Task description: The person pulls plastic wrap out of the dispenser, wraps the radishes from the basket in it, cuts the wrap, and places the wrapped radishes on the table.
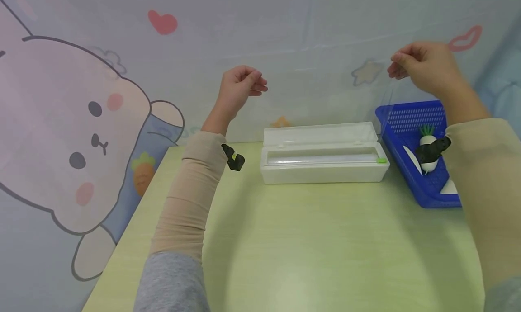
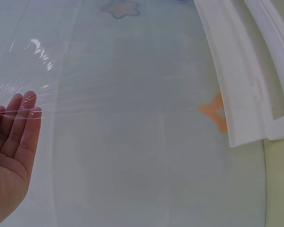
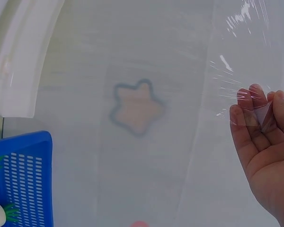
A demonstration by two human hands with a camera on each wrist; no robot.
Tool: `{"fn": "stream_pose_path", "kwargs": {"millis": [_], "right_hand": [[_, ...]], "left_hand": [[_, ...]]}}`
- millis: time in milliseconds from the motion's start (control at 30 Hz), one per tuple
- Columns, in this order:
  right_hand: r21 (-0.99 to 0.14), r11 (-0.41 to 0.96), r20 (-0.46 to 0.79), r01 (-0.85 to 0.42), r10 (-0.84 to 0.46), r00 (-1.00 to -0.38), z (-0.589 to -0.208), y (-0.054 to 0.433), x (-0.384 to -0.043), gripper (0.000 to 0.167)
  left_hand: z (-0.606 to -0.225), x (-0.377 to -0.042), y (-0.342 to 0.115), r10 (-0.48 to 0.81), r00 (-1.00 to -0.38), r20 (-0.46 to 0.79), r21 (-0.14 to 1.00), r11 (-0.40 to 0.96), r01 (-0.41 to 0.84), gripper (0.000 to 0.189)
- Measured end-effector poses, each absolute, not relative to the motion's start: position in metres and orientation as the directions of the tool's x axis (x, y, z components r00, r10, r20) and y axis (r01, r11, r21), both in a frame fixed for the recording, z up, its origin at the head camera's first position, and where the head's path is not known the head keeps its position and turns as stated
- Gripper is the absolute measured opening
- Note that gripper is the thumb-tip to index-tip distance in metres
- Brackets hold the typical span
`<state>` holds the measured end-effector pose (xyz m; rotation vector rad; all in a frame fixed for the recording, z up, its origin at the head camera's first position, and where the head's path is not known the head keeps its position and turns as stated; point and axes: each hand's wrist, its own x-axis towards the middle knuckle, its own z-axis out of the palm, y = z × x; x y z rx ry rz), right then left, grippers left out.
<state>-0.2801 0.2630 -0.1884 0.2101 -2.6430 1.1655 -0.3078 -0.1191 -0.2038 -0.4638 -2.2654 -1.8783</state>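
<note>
Clear cling film (image 2: 36, 49) is stretched between my two raised hands, its creases catching the light in both wrist views. My left hand (image 1: 240, 90) pinches one corner between thumb and forefinger, the other fingers spread behind the film. At the far corner, my right hand (image 1: 433, 70) holds the film (image 3: 226, 64) the same way, higher up and to the right. Below and between the hands sits a white cling film dispenser (image 1: 323, 174), its lid (image 1: 321, 133) tipped back. A film roll (image 1: 321, 159) shows inside, and a green slider (image 1: 381, 160) sits at its right end.
To the dispenser's right stands a blue basket (image 1: 411, 185) with a white radish (image 1: 428, 166) with green leaves and flat white pieces, partly hidden by the right forearm. A pale green table (image 1: 325, 248) lies below. Behind hangs a printed curtain (image 1: 244, 31).
</note>
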Motion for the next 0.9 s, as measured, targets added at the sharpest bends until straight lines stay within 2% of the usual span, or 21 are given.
{"fn": "stream_pose_path", "kwargs": {"millis": [467, 633, 900], "right_hand": [[-0.696, 0.657, 0.319, -0.289, -0.078, -0.945, -0.182, 0.261, -0.266, 0.025], [-0.725, 0.582, 0.374, -0.368, -0.116, -0.92, -0.186, 0.261, -0.253, 0.015], [-0.697, 0.543, 0.452, -0.469, -0.175, -0.875, -0.205, 0.267, -0.214, 0.016]], "left_hand": [[-0.2, -0.296, -0.13, 0.162, -0.928, 0.336, 0.924, 0.137, 0.358, 0.018], [-0.202, -0.279, -0.138, 0.234, -0.902, 0.363, 0.904, 0.148, 0.402, 0.013], [-0.211, -0.241, -0.156, 0.38, -0.859, 0.344, 0.887, 0.169, 0.43, 0.012]]}}
